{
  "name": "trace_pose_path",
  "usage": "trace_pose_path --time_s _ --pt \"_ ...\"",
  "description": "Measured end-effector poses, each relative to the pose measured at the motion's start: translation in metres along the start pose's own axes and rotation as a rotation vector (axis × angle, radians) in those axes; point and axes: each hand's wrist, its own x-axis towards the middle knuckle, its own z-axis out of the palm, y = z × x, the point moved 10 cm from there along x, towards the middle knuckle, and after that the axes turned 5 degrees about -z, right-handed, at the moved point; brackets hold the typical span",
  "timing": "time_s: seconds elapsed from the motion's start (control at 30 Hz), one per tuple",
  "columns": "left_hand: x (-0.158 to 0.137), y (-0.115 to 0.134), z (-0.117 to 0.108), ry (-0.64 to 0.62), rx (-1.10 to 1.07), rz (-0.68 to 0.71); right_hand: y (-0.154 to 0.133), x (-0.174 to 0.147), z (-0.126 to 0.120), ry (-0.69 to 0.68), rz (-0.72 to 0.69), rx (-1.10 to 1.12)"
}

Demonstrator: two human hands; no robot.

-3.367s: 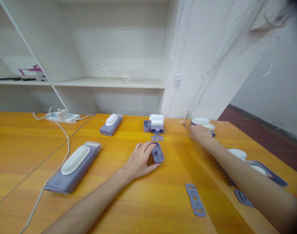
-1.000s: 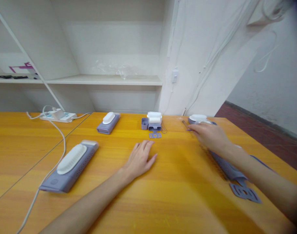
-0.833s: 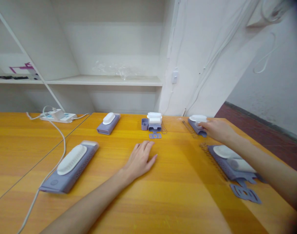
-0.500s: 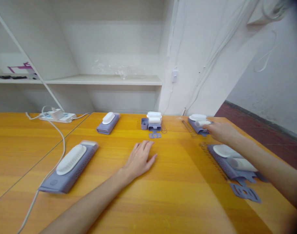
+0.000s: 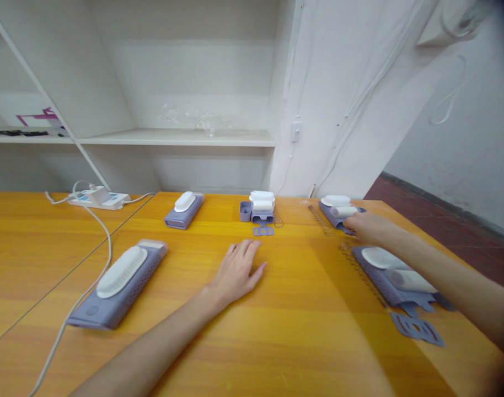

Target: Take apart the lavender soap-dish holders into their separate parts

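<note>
My left hand [image 5: 237, 267] lies palm down on the wooden table [image 5: 277, 331], its fingers apart and nothing in it. Out at the far right, my right hand [image 5: 368, 229] reaches to the front end of a purple plastic housing [image 5: 338, 223]. Its fingers are bent together there; what they grip, if anything, is hidden. On that housing sit a white oval piece [image 5: 335, 200] and a white cylinder [image 5: 343, 212]. A thin coil spring [image 5: 320, 219] lies on its left. Below my right forearm is a similar purple housing [image 5: 378, 275] with a white cylinder [image 5: 411, 280] and a flat slotted plate [image 5: 417, 329].
Two purple devices with white oval tops stand at left, one near [image 5: 117, 284] and one far [image 5: 185, 209]. Another parts set [image 5: 262, 207] sits at the back centre. A white cable [image 5: 108, 237] runs from a power strip [image 5: 98, 198]. White shelving [image 5: 186, 137] rises behind.
My right hand has shifted slightly down at the front of the far housing, and its fingers are more bent. The left hand stays in place.
</note>
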Motion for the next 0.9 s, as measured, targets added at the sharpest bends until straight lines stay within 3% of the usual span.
trace_pose_path --time_s 0.1,0.2,0.33,0.47,0.6,0.7,0.8,0.9 --pt "0.0 0.0 0.0 -0.003 -0.003 -0.002 -0.013 -0.001 0.021 -0.197 -0.133 -0.012" --pt "0.0 0.0 0.0 -0.009 0.001 -0.005 -0.016 -0.002 0.027 -0.283 -0.178 -0.045" --pt "0.001 0.0 0.0 -0.018 0.005 -0.006 -0.017 0.002 0.017 -0.283 -0.185 -0.096" --pt "0.001 0.0 0.002 -0.025 0.011 -0.007 -0.035 0.006 -0.011 -0.175 -0.203 -0.18" --pt "0.001 -0.001 0.003 -0.033 0.01 -0.017 -0.086 -0.006 -0.043 0.027 -0.248 -0.195" --pt "0.001 0.0 0.002 -0.034 0.012 -0.014 -0.14 -0.03 -0.05 0.089 -0.323 -0.117" --pt "0.001 0.001 0.001 -0.032 0.028 -0.009 -0.194 -0.059 -0.041 0.077 -0.395 0.011" --pt "0.001 0.002 0.003 -0.056 0.071 -0.016 -0.235 -0.085 -0.015 0.04 -0.45 0.132"
